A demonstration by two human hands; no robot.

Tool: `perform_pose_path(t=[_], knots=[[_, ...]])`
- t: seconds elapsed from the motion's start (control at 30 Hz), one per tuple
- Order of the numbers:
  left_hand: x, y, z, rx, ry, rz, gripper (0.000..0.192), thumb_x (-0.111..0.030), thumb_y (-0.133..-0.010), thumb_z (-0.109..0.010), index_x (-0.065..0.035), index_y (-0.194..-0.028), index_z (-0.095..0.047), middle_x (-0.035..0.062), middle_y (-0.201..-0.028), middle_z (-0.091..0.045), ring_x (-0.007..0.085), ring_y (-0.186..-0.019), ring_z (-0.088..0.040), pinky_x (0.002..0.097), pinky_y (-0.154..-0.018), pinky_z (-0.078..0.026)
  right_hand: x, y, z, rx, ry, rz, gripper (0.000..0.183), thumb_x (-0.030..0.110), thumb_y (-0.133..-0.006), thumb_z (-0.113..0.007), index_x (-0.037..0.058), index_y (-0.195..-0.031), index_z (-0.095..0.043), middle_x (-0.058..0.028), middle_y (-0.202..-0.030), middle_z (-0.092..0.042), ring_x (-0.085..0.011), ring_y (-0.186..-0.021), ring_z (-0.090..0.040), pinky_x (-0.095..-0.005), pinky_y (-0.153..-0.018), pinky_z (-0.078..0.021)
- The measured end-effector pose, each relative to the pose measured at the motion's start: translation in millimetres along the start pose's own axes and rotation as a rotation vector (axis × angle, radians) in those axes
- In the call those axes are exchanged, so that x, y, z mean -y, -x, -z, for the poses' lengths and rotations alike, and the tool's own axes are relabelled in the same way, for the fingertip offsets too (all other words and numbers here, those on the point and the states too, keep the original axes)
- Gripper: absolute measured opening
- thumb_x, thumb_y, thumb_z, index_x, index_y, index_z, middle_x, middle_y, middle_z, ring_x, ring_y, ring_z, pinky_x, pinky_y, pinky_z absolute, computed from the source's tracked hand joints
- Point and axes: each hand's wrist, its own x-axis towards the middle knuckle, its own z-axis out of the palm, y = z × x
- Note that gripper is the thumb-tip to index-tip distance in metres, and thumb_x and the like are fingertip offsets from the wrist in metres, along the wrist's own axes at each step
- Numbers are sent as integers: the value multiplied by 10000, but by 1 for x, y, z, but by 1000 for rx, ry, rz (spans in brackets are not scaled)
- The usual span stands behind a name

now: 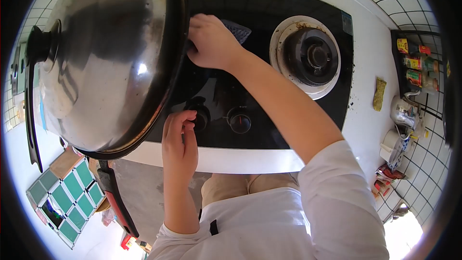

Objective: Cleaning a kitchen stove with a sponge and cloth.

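Observation:
A large pan with a domed metal lid [104,57] stands over the left side of the black glass gas cooktop [260,79]. My left hand [180,130] is at the left control knob [200,117], its fingertips on or just beside it; the fingers hide part of the knob. My right hand [213,41] reaches across the cooktop to the pan's right rim, fingers curled; what it touches or holds there is hidden. A patterned dark cloth or pad [236,30] lies just behind it. The right knob [240,122] is untouched.
The right burner [314,57] carries no pan. The red-and-black pan handle [117,198] juts past the front edge. A tong-like black utensil [31,115] hangs by the lid's knob. A worn sponge [379,94] lies on the right counter, near a rack of seasoning jars [415,65].

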Motion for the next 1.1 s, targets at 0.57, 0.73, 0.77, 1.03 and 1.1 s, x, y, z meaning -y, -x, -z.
perform_pose_path(t=[0.57,0.73,0.77,1.03,1.1], knots=[[4,-10,-14,-156,100,-8,267,107,-928,-443,6,-1028,-669,90,-982,-668,157,-804,-606,273,-746,-504,24,51,38,222,-232,47,349,-43,-720,-604,126,-980,-764,-57,-1123,-724,-318,-1288,-575,-487,-1177,-387],[4,-7,-8,-139,92,-18,223,53,-981,-466,-29,-1042,-664,38,-989,-665,103,-821,-580,235,-747,-470,31,84,46,260,-347,-48,269,-24,-743,-628,117,-941,-743,-26,-1134,-722,-298,-1345,-543,-502,-1202,-336],[6,-6,-6,-116,81,-28,192,6,-1023,-488,-63,-1065,-663,-5,-994,-664,61,-837,-563,203,-749,-440,33,96,54,255,-346,-52,269,-24,-743,-628,117,-941,-743,-26,-1134,-722,-298,-1345,-543,-502,-1202,-336],[-12,-12,-12,-51,114,-132,193,36,-1006,-475,-38,-1027,-652,41,-986,-664,100,-806,-563,231,-731,-458,54,194,109,-95,-388,-345,241,-75,-657,-581,62,-798,-720,-104,-924,-731,-310,-1064,-694,-438,-943,-542],[-22,-14,-14,-30,120,-155,205,71,-984,-455,-9,-1003,-643,72,-975,-659,129,-791,-566,251,-724,-473,54,220,128,-86,-375,-380,232,-77,-629,-574,53,-767,-708,-112,-890,-726,-315,-1027,-703,-436,-919,-549]])
